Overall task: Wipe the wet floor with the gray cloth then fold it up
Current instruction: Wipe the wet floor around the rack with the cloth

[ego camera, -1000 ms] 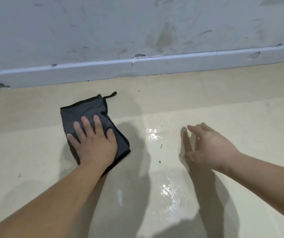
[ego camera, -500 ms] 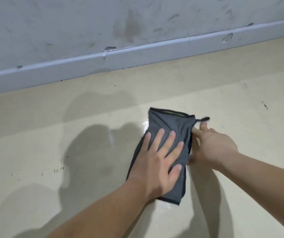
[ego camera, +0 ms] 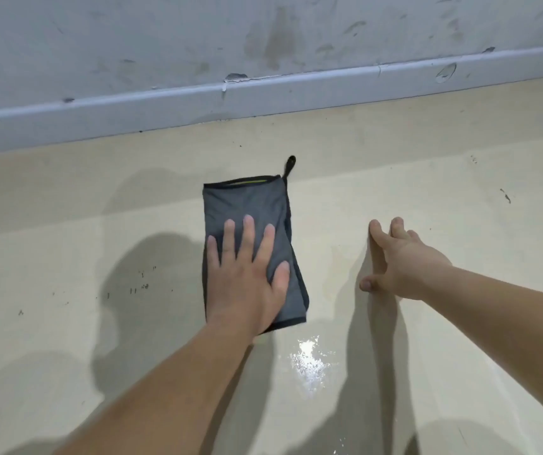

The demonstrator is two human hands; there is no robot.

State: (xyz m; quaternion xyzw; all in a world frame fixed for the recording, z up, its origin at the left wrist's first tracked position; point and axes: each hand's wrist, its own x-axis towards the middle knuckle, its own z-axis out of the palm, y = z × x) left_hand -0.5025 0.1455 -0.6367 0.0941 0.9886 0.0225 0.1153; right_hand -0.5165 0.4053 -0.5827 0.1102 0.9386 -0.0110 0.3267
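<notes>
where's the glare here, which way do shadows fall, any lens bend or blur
Head view: white glare sits on the wet patch just nearer than the gray cloth; head view: soft overlapping shadows spread left of the left hand and trail under the right hand; head view: the baseboard bows slightly, a wide-angle bend; no obvious blur.

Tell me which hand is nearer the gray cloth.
Left. The left hand lies flat on the gray cloth, fingers spread over its near part. The right hand is open to the cloth's right, over bare floor, clear of the cloth.
</notes>
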